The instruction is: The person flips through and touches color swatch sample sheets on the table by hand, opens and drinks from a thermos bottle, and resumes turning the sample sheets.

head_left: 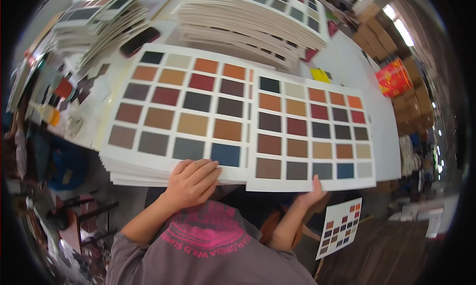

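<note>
My left hand (195, 182) rests on the front edge of a stack of color swatch cards (154, 142). Its fingers lie close together over the top card, near a blue square, with the thumb hidden. My right hand (312, 193) grips the lower edge of a single swatch card (291, 182), thumb on top and fingers out of sight beneath. That card overlaps the right side of the stack. Both show rows of brown, red, orange, grey and blue squares on white.
Tall piles of swatch cards (238, 17) stand at the back, with another pile (94, 29) at back left. A dark phone-like object (140, 42) lies between. A glue bottle (51, 115) is at left. Another swatch card (339, 228) is low right; cardboard boxes (374, 37) stand far right.
</note>
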Demonstrator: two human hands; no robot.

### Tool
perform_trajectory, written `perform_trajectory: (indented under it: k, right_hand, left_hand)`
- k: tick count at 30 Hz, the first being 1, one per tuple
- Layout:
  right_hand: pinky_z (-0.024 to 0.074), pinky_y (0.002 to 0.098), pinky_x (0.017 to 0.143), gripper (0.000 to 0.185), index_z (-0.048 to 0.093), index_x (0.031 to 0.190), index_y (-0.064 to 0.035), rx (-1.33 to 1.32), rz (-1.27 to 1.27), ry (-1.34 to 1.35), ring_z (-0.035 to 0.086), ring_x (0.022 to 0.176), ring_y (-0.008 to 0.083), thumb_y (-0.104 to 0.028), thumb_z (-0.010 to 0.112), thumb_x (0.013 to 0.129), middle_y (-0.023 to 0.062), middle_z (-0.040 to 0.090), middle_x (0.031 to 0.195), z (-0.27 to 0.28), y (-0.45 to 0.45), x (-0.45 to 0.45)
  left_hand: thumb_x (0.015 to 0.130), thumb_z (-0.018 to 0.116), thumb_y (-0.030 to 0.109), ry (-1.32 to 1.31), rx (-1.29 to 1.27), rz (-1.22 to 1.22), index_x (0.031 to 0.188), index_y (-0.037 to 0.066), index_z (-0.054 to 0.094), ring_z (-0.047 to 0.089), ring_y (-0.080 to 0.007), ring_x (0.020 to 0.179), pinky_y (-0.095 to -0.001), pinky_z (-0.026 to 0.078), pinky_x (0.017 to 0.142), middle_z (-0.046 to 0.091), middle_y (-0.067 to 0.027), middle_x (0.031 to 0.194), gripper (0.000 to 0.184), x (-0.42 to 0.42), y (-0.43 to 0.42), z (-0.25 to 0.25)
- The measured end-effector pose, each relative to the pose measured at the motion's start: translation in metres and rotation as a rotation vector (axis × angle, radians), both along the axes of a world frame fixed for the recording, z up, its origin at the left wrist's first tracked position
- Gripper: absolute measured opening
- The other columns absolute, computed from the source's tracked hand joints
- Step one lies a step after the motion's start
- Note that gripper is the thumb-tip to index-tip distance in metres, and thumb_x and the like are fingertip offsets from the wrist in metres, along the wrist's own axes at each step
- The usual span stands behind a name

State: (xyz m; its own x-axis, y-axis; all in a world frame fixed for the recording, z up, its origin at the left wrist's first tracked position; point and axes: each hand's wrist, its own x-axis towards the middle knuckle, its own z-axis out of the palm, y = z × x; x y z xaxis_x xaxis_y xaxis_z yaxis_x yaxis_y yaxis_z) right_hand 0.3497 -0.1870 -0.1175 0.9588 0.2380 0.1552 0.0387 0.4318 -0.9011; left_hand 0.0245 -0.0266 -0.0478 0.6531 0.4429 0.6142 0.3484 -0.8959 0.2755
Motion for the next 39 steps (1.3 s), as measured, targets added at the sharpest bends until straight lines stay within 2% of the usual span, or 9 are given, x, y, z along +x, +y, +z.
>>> perform_trajectory:
  k: [5,9,10,16,20,23,27,32,39]
  right_hand:
    - [0.0484,0.0390,0.087,0.048,0.047,0.121,0.0105,0.090,-0.047,-0.040,0.060,0.096,0.0274,0.005,0.055,0.074,0.0173,0.057,0.110,-0.008,0.011,-0.008]
    - [0.0433,0.0365,0.094,0.055,0.044,0.125,0.0075,0.119,-0.007,0.012,0.056,0.106,0.0276,0.003,0.053,0.071,0.0158,0.054,0.115,0.003,0.014,-0.014]
    - [0.0432,0.0366,0.094,0.055,0.044,0.125,0.0073,0.130,-0.001,0.016,0.056,0.106,0.0278,0.003,0.053,0.071,0.0158,0.054,0.115,0.004,0.015,-0.015]
    - [0.0434,0.0395,0.095,0.056,0.042,0.127,0.0075,0.170,0.043,0.091,0.055,0.108,0.0299,0.004,0.054,0.073,0.0175,0.054,0.118,0.001,0.013,-0.010]
    - [0.0434,0.0422,0.096,0.054,0.042,0.128,0.0084,0.147,0.023,0.151,0.055,0.109,0.0315,0.006,0.051,0.075,0.0199,0.053,0.120,-0.029,-0.001,0.008]
    - [0.0457,0.0445,0.094,0.051,0.042,0.127,0.0091,0.131,0.059,0.173,0.057,0.105,0.0327,0.002,0.050,0.077,0.0212,0.053,0.119,-0.029,-0.002,0.009]
    - [0.0501,0.0461,0.088,0.050,0.042,0.125,0.0093,0.234,0.139,0.223,0.058,0.101,0.0354,0.000,0.051,0.077,0.0217,0.053,0.117,-0.042,-0.007,0.021]
    - [0.0478,0.0443,0.091,0.051,0.046,0.121,0.0102,0.288,0.177,0.335,0.059,0.103,0.0353,-0.021,0.050,0.082,0.0222,0.057,0.114,-0.014,-0.002,0.014]
    - [0.0491,0.0414,0.088,0.037,0.053,0.110,0.0094,0.276,0.143,0.268,0.061,0.097,0.0320,-0.017,0.051,0.084,0.0199,0.060,0.105,-0.026,-0.011,0.027]
  left_hand:
    - [0.073,0.067,0.017,0.063,-0.012,0.010,0.099,0.008,0.066,0.061,-0.0182,0.097,-0.0342,0.043,0.079,0.064,-0.0044,0.107,0.028,0.006,-0.002,0.005]
    - [0.071,0.068,0.021,0.184,-0.087,0.077,0.112,0.007,0.063,0.055,-0.0270,0.114,-0.0447,0.036,0.098,0.059,-0.0107,0.121,0.043,0.015,-0.008,0.014]
    - [0.072,0.070,0.030,0.258,-0.156,0.068,0.122,0.006,0.057,0.046,-0.0308,0.124,-0.0505,0.028,0.105,0.051,-0.0145,0.132,0.057,0.015,-0.009,0.011]
    - [0.075,0.068,0.048,0.395,-0.297,0.019,0.128,0.002,0.050,0.037,-0.0319,0.132,-0.0525,0.024,0.107,0.042,-0.0190,0.139,0.072,0.027,0.004,0.035]
    - [0.080,0.062,0.049,0.399,-0.290,0.014,0.132,0.002,0.046,0.033,-0.0306,0.135,-0.0518,0.022,0.108,0.038,-0.0193,0.142,0.072,0.039,0.018,0.031]
    - [0.080,0.064,0.045,0.378,-0.292,0.016,0.132,0.003,0.045,0.032,-0.0293,0.135,-0.0500,0.022,0.109,0.036,-0.0167,0.144,0.070,0.036,0.018,0.030]
    - [0.080,0.065,0.042,0.325,-0.216,0.045,0.126,0.003,0.051,0.038,-0.0281,0.131,-0.0494,0.027,0.106,0.043,-0.0159,0.139,0.062,0.032,0.015,0.024]
    - [0.081,0.064,0.038,0.232,-0.114,0.056,0.116,0.003,0.059,0.048,-0.0266,0.123,-0.0450,0.035,0.101,0.053,-0.0145,0.129,0.050,0.028,0.013,0.010]
    - [0.080,0.066,0.029,0.141,-0.062,-0.005,0.108,0.005,0.062,0.056,-0.0254,0.111,-0.0410,0.041,0.093,0.061,-0.0125,0.116,0.038,0.025,0.013,0.009]
